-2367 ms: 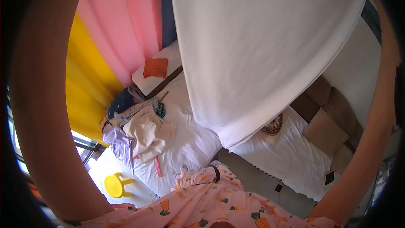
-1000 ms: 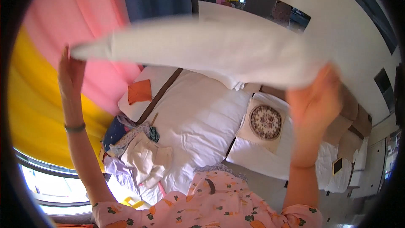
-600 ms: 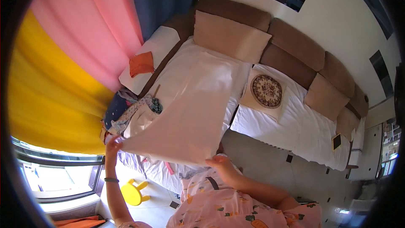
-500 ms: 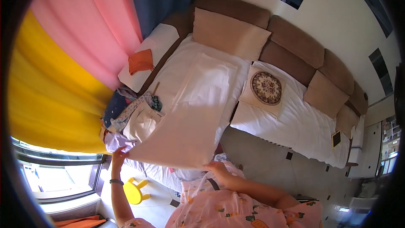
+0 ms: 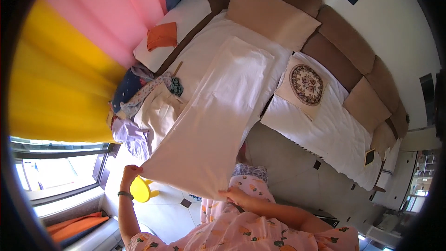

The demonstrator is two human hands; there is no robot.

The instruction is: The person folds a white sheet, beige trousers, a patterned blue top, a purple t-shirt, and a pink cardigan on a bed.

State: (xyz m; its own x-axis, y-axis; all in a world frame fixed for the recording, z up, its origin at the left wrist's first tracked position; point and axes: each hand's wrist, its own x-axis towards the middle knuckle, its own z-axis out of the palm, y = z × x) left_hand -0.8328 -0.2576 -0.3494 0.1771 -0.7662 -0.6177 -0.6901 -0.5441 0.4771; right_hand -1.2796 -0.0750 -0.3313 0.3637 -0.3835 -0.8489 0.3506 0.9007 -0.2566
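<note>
A long white cloth [image 5: 200,144] stretches from the sofa seat toward me, its far part lying flat and its near edge raised and pulled taut. My left hand [image 5: 132,173] pinches the near left corner, closed on it. At the near right corner, the fingers of my right hand [image 5: 237,197] grip the same edge, close to my pink patterned clothing. Beneath the cloth's far part is the white sofa cover [image 5: 204,49]. Beside its left edge lies a heap of clothes, with a cream garment [image 5: 160,111] and a lilac one [image 5: 132,135].
Brown sofa cushions [image 5: 274,11] run along the back. A beige mat with a round pattern [image 5: 306,86] lies on the right seat. An orange cloth [image 5: 162,36] rests on the left armrest. Below my left side stands a yellow stool [image 5: 141,190] on the tiled floor.
The near edge of the white cloth has come closer to me, with both hands still holding its corners. My view has shifted, and more of the stool is covered.
</note>
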